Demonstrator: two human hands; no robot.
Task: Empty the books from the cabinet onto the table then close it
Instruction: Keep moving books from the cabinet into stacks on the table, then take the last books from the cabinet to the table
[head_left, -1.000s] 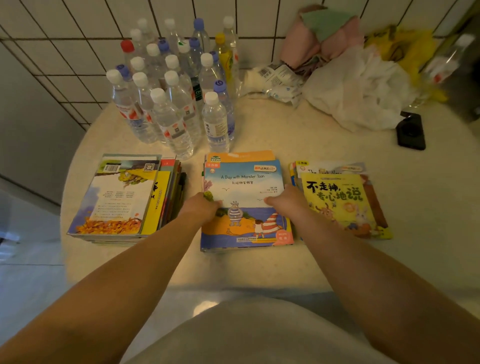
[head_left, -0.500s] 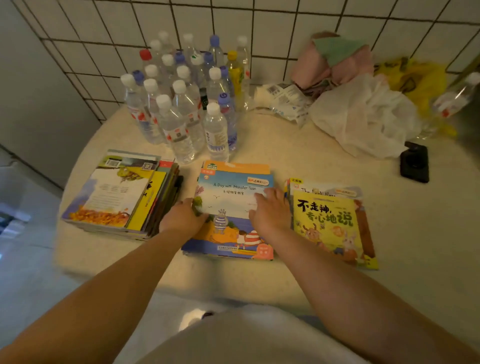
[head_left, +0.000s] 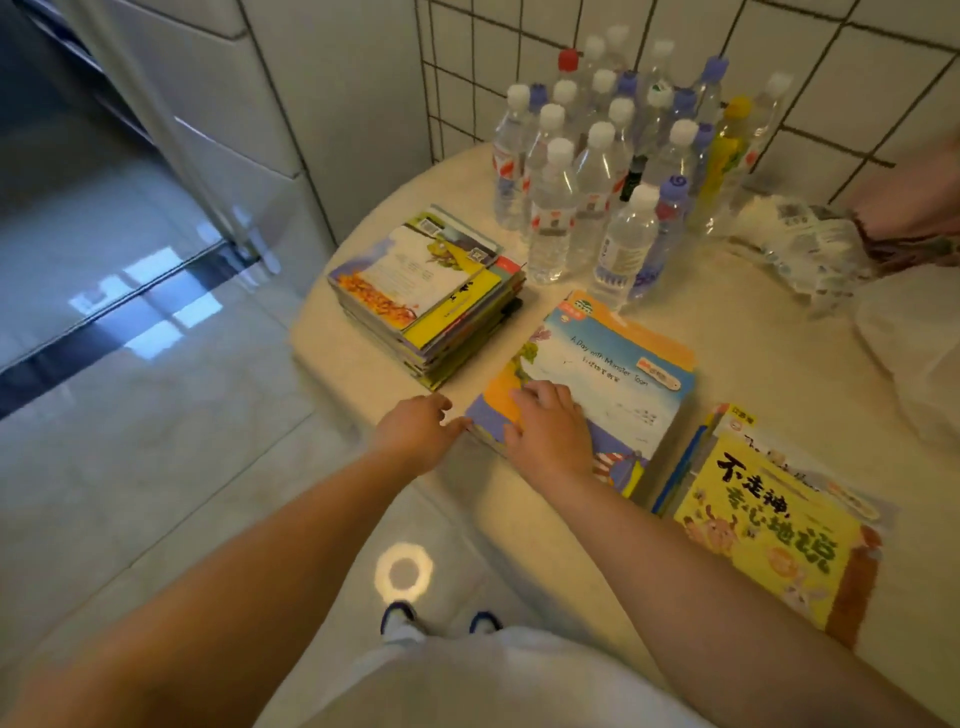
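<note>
Right hand (head_left: 548, 434) rests on middle stack (head_left: 613, 384) (near table edge (head_left: 311, 332)).

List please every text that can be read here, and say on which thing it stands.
"A Day with Monster Toon": cover of the middle book stack, under the right hand.
"不走神, 专心地说": yellow book on the right.
Too blurred: bottle labels, left stack cover, small tags and subtitle.
</note>
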